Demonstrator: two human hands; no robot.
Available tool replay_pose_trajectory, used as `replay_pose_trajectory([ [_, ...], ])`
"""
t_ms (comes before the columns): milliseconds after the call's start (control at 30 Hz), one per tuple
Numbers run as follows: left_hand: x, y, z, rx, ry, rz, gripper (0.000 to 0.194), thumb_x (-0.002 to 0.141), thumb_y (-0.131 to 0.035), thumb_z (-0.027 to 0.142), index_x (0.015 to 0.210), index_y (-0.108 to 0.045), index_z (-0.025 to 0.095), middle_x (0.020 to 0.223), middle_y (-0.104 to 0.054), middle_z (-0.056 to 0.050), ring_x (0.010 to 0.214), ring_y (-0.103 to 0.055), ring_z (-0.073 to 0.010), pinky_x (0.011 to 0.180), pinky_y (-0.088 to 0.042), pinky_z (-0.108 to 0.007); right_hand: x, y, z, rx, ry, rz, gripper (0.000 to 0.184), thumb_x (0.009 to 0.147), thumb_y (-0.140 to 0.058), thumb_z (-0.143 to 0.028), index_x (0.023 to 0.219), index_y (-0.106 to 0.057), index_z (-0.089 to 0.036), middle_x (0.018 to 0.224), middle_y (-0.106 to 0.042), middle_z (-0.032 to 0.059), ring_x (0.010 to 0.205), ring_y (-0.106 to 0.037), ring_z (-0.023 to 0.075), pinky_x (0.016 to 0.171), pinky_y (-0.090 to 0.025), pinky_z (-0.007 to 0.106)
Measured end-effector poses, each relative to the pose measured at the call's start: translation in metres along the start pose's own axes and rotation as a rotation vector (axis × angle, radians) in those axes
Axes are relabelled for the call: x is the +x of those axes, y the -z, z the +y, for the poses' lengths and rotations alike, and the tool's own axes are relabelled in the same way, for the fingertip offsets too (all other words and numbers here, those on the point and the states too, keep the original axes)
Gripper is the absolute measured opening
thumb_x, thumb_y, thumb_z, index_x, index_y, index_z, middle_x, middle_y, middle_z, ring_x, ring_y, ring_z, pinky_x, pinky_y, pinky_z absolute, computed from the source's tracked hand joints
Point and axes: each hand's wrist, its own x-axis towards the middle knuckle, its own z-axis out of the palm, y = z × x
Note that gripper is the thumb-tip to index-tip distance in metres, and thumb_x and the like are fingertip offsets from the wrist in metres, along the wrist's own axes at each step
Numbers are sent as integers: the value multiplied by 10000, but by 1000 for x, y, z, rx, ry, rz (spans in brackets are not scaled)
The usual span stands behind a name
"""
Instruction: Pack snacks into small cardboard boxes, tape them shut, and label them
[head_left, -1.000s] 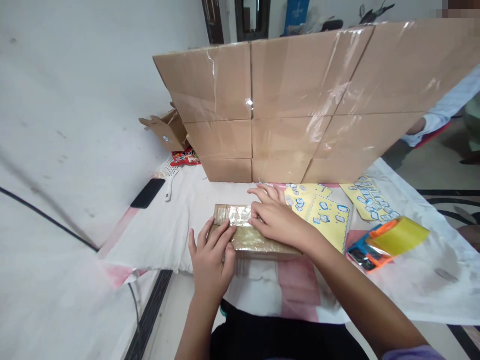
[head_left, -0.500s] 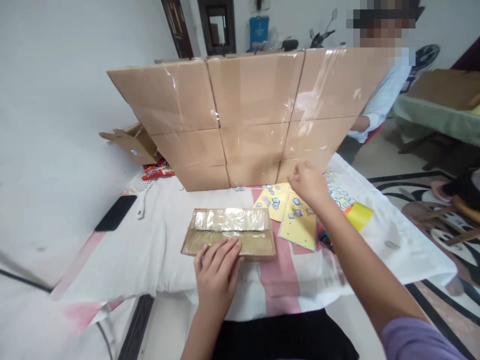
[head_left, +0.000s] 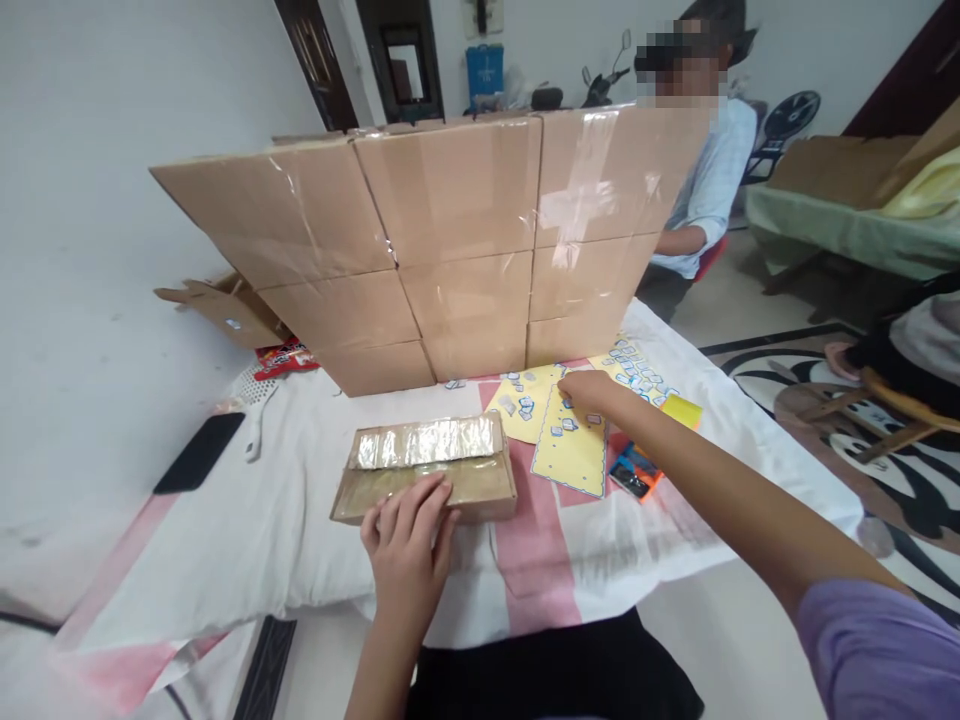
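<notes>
A small taped cardboard box (head_left: 480,480) lies on the cloth in front of me, its top flap covered with shiny clear tape. My left hand (head_left: 409,530) rests over its front edge, fingers stretched out on the top. Farther right, my right hand (head_left: 589,392) is over the yellow sticker sheets, its fingers pressed together in a pinch. Whatever is between those fingertips, if anything, is hidden. The nearer yellow sheet (head_left: 568,460) carries small blue-edged stickers, and another yellow sheet (head_left: 517,412) lies partly under it.
A tall wall of stacked cardboard boxes (head_left: 465,220) stands behind. To the left are a black phone-like slab (head_left: 199,453), a white handled tool (head_left: 255,435) and a red packet (head_left: 285,358). An orange and blue packet (head_left: 636,472) lies right. A person (head_left: 724,150) sits beyond the boxes.
My right hand has come down onto the yellow sheets from above them. My left hand stays on the small box. The whole view has shifted, so things appear farther left.
</notes>
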Motion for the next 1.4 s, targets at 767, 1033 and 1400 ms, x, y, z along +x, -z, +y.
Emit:
replay_pose_trajectory([
  [767,56,44,101,-1245,448,-454,233,1002,-550,233,847,-722,205,756,-732,3,685,-663,-109,623,-479,-202,-222,-6,-70,1016,625,324,91,1039,-519,-211,970,-578,-222,846,-596,-28,746,-531,104,666,-400,233],
  [1033,41,46,99,-1271,466,-429,217,977,-598,324,822,-678,195,692,-656,10,592,-547,-99,544,-394,-218,-228,-31,-94,1125,535,359,168,1030,-511,-220,867,-472,-223,760,-498,-48,680,-450,100,623,-348,239],
  [1400,16,46,100,-1346,539,-431,300,1034,-498,312,769,-566,192,681,-535,11,646,-497,-114,606,-381,-251,-236,-46,-110,1086,499,497,154,949,-619,-179,976,-480,-241,812,-532,-42,699,-484,108,632,-411,238],
])
